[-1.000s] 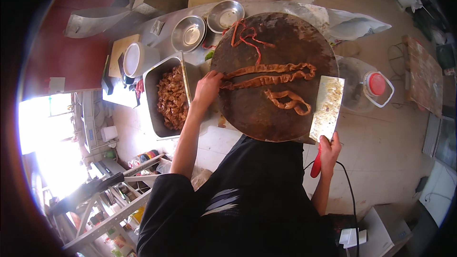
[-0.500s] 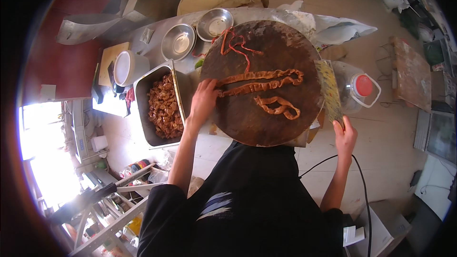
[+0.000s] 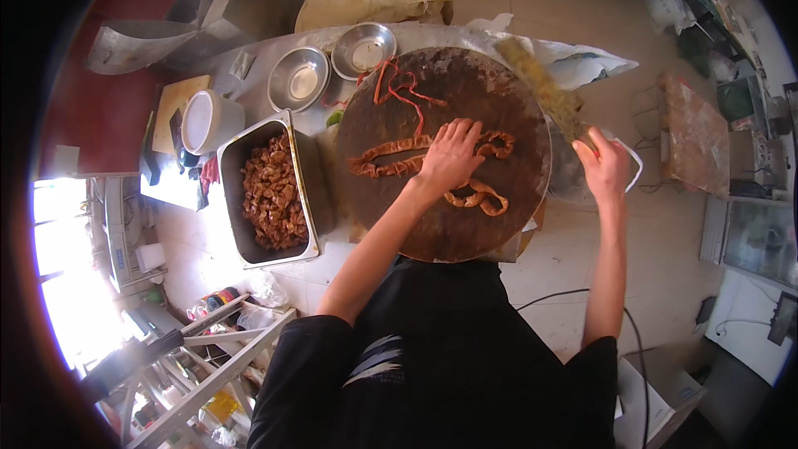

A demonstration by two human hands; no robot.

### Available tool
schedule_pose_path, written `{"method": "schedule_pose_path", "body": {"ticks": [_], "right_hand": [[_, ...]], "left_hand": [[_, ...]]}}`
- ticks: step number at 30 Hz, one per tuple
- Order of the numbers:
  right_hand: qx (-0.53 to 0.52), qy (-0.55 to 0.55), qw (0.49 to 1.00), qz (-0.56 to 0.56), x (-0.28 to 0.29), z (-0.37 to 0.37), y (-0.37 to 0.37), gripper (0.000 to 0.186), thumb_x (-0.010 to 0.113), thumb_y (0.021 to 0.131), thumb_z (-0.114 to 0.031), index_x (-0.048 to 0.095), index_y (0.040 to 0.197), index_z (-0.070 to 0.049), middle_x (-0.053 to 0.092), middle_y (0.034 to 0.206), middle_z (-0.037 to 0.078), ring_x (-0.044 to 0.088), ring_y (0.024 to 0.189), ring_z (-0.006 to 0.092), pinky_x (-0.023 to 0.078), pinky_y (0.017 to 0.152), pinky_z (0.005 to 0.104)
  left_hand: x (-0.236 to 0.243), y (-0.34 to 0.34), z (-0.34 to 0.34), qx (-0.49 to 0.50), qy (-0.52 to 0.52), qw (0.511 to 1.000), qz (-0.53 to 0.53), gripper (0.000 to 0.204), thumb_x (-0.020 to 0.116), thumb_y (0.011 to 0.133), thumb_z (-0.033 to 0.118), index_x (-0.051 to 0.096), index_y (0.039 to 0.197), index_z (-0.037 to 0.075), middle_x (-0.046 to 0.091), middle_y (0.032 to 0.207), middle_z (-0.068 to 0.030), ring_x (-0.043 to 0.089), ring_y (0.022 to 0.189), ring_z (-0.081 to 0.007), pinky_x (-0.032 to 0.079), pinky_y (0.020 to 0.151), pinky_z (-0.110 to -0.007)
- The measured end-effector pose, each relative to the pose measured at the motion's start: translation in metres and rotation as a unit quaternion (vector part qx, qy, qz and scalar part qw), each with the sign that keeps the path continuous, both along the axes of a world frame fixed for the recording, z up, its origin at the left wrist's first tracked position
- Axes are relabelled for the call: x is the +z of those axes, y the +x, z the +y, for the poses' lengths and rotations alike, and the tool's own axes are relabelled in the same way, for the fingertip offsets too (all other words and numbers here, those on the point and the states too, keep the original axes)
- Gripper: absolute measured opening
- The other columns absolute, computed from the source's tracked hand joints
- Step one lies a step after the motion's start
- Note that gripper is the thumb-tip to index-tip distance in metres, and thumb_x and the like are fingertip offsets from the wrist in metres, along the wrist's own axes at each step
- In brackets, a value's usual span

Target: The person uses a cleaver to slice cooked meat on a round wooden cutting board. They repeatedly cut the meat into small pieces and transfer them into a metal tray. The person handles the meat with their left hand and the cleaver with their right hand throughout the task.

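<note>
On the round wooden chopping block (image 3: 399, 224) lies a long, ruffled brown strip of what looks like intestine (image 3: 386, 148), doubled into a loop. Across its middle rests my left hand (image 3: 449, 154), fingers laid out over it and hiding part of it. A shorter curled brown piece (image 3: 492, 204) lies just nearer to me. Thin red strings (image 3: 407, 93) trail over the block's far left part. My right hand (image 3: 605, 168) is closed round the handle of a cleaver (image 3: 544, 83). Its broad, mottled blade is blurred and held at the block's right edge.
Left of the block stands a deep metal pan (image 3: 313, 237) of chopped brown meat. Two steel bowls (image 3: 295, 81) (image 3: 363, 51) and a white lidded tub (image 3: 208, 122) sit beyond it. Behind the cleaver is a clear plastic jug (image 3: 569, 175). A black cable (image 3: 636, 349) hangs by my right arm.
My left hand has moved right, from the strip's left end to its middle. My right hand has raised the cleaver and swung its blade toward the far right edge of the block.
</note>
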State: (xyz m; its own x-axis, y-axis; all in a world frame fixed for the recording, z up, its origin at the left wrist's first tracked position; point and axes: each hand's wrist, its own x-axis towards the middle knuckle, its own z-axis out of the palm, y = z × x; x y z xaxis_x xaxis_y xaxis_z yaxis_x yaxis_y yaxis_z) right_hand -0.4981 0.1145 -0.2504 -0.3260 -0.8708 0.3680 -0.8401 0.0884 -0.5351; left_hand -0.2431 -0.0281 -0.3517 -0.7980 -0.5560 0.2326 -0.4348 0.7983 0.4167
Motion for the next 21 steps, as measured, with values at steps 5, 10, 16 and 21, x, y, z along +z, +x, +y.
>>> {"method": "schedule_pose_path", "body": {"ticks": [5, 10, 16, 21], "right_hand": [[0.099, 0.085, 0.97, 0.207, 0.022, 0.027, -0.035, 0.012, 0.072, 0.084, -0.016, 0.062, 0.089, -0.011, 0.059, 0.067, 0.013, 0.058, 0.061, 0.0356, 0.044, 0.053, 0.0453], [0.098, 0.196, 0.946, 0.24, 0.02, 0.049, -0.05, 0.012, 0.072, 0.084, -0.019, 0.061, 0.087, -0.013, 0.059, 0.068, 0.011, 0.059, 0.058, 0.0363, 0.045, 0.049, 0.0468], [0.118, 0.187, 0.945, 0.239, 0.0, 0.048, -0.05, 0.009, 0.07, 0.085, -0.015, 0.061, 0.085, -0.013, 0.057, 0.065, 0.011, 0.058, 0.056, 0.0374, 0.043, 0.048, 0.0483], [0.141, 0.171, 0.946, 0.236, -0.001, 0.034, -0.049, 0.01, 0.068, 0.085, -0.012, 0.058, 0.082, -0.011, 0.055, 0.063, 0.013, 0.056, 0.057, 0.0374, 0.041, 0.048, 0.0485]], "left_hand": [[-0.023, -0.023, 0.014, 0.014, 0.011, 1.0, -0.018, 0.069, 0.076, 0.079, 0.028, 0.048, 0.134, -0.002, 0.052, 0.129, -0.0167, 0.047, 0.126, -0.0346, 0.038, 0.109, -0.044], [-0.029, -0.031, 0.015, 0.024, 0.009, 1.0, -0.007, 0.067, 0.078, 0.076, 0.025, 0.049, 0.131, 0.0, 0.053, 0.126, -0.0156, 0.048, 0.124, -0.0332, 0.038, 0.106, -0.045], [-0.027, -0.036, 0.012, 0.012, 0.02, 1.0, 0.018, 0.065, 0.078, 0.074, 0.021, 0.051, 0.13, 0.004, 0.054, 0.123, -0.0127, 0.049, 0.121, -0.0319, 0.038, 0.105, -0.045], [-0.033, -0.036, 0.009, -0.002, 0.027, 0.998, 0.058, 0.06, 0.078, 0.073, 0.017, 0.055, 0.127, 0.007, 0.055, 0.122, -0.0117, 0.049, 0.12, -0.0321, 0.038, 0.106, -0.045]]}}
